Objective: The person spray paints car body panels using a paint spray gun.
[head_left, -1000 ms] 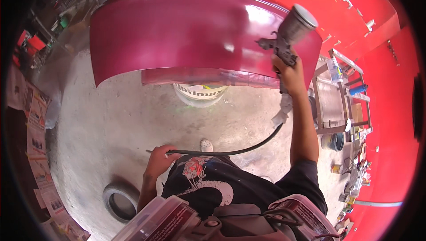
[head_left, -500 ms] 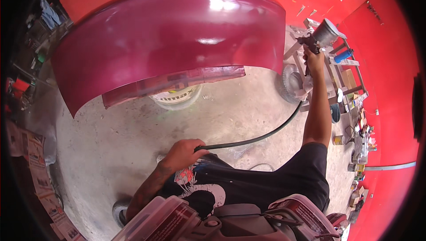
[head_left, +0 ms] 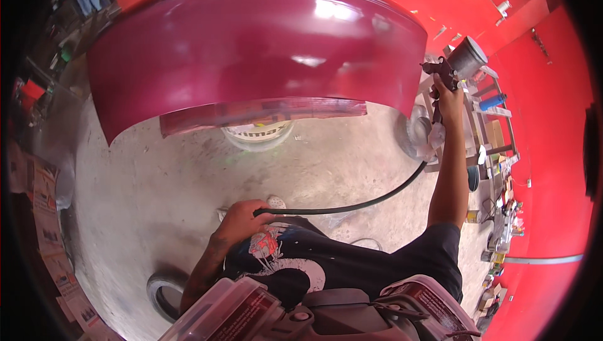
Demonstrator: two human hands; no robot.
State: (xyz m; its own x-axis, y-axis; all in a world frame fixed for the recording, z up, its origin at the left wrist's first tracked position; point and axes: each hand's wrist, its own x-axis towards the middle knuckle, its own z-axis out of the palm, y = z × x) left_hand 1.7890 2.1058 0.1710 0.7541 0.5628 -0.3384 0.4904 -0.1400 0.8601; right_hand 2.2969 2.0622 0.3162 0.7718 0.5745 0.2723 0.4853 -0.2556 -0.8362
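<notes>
My right hand (head_left: 448, 96) grips a spray gun (head_left: 447, 69) with a metal cup (head_left: 468, 55) on top, held by the right end of a glossy magenta curved panel (head_left: 264, 45). Wrapping is bunched around the gun's lower fitting, from which a black hose (head_left: 352, 206) curves down and across my body to my left hand (head_left: 248, 215), closed on it near my waist. The panel rests on a paper-covered support (head_left: 326, 108) above a white bucket (head_left: 257, 140).
Tires lie at lower left (head_left: 160, 294) and behind my right arm (head_left: 411, 133). A wooden rack (head_left: 505, 127) with a blue container (head_left: 493, 102) and assorted cans stands at the right, along a red wall (head_left: 553, 152). Newspaper-covered material (head_left: 47, 228) edges the left side.
The spray gun in my right hand has moved right and slightly down, off the panel's face to beside its end. My left hand still holds the hose. The view has shifted slightly.
</notes>
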